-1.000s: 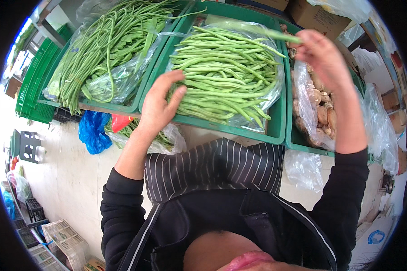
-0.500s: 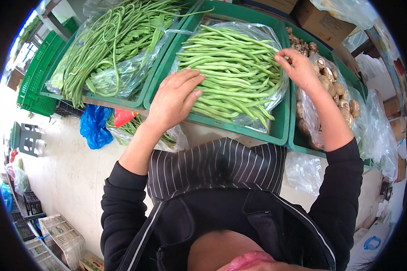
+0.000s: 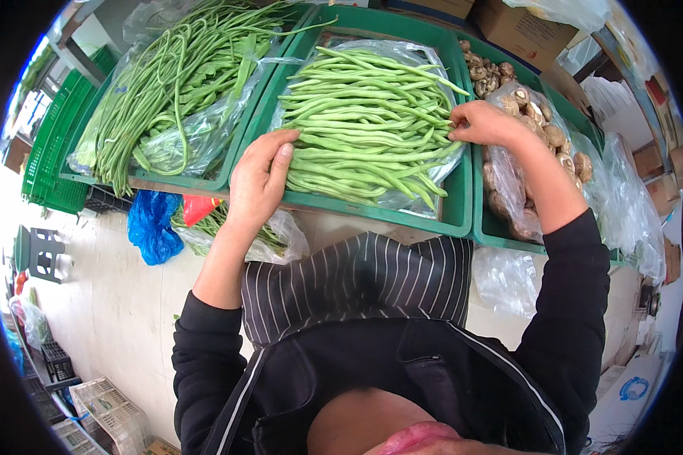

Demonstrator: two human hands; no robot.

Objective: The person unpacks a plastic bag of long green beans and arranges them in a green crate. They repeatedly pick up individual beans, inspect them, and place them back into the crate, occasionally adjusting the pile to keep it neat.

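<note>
Long green beans [image 3: 372, 125] lie side by side in a layer on clear plastic inside a green crate [image 3: 463, 216]. My left hand [image 3: 259, 182] is at their left ends, its fingers closed together around the bean tips with the thumb beside them. At the opposite ends, my right hand [image 3: 484, 123] pinches bean tips between thumb and bent fingers. How many beans each hand grips is hidden by the fingers.
To the left, another green crate holds thin long beans [image 3: 167, 83] and plastic wrap. Mushrooms [image 3: 558, 144] in clear bags fill a crate on the right. A blue plastic bag [image 3: 153, 226] hangs below the crates. A cardboard box [image 3: 520, 34] stands behind.
My left hand has drawn back left from over the beans to their left ends. My right hand has moved slightly down along the right ends. The view has shifted a little.
</note>
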